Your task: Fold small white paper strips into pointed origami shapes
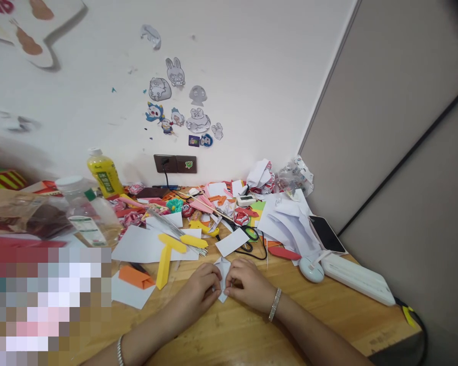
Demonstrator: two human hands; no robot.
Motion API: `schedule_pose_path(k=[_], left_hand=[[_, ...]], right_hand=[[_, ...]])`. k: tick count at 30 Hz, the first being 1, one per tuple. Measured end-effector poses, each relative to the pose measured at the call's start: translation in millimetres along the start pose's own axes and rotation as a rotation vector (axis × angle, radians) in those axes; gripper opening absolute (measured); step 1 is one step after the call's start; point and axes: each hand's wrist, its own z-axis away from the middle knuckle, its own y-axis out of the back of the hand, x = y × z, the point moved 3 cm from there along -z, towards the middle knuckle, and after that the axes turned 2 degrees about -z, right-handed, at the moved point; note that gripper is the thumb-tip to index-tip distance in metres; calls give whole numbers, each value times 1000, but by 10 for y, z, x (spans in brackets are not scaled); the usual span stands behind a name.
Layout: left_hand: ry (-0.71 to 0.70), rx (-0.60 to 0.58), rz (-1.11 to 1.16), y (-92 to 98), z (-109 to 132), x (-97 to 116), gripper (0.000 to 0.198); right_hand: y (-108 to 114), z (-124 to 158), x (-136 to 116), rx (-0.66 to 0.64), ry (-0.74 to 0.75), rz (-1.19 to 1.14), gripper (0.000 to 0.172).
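Both hands are at the near middle of the wooden table (229,338), pinching a small piece of folded white paper (223,267) between them. The left hand (202,285) grips its left edge with bent fingers, and the right hand (249,284) grips its right edge the same way, thumb and fingertips drawn together. The paper stands out above and below the fingers, pointed at its near end. A shiny bracelet (275,305) circles the right wrist, and a silver bangle (119,351) the left.

Just beyond the paper lies a blank white card (232,242), near the black-handled scissors (255,233). To the left of the hands, three yellow folded strips lie close together beside a bundle of thin wires (200,250); farther left, an orange folded piece (135,277) rests on a white sheet (132,299).

To the right are a red paper strip (284,253), a pale computer mouse (312,270) and a long white device (359,278), with a dark-screened phone (328,234) beyond, next to a loose pile of white paper (284,223).

On the far left stand a yellow drink bottle (106,175) and a clear jar (84,216). On the far wall (252,76), cartoon cutouts hang above a dark socket plate (175,163)
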Motion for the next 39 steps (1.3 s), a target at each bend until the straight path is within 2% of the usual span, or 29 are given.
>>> schedule_pose_path(k=[6, 14, 18, 21, 23, 26, 32, 39], left_hand=[[43, 43, -24, -57, -2, 3, 9], [93, 85, -39, -68, -33, -45, 9], [115, 97, -39, -62, -66, -63, 7], [106, 96, -37, -59, -72, -60, 8], [101, 91, -34, -60, -70, -61, 10], [97, 85, -27, -60, -69, -65, 10], [107, 72, -29, -51, -70, -56, 12], [120, 45, -39, -37, -75, -49, 11]], right_hand=[[-4, 63, -74, 64, -31, 59, 11], [16, 95, -164, 102, 27, 163, 9], [38, 120, -203, 91, 177, 252, 5], [47, 176, -227, 14, 349, 266, 11], [59, 212, -225, -34, 389, 243, 14], [71, 240, -217, -86, 363, 235, 21], [31, 244, -228, -190, 331, 292, 20], [143, 240, -107, -155, 253, 337, 23]])
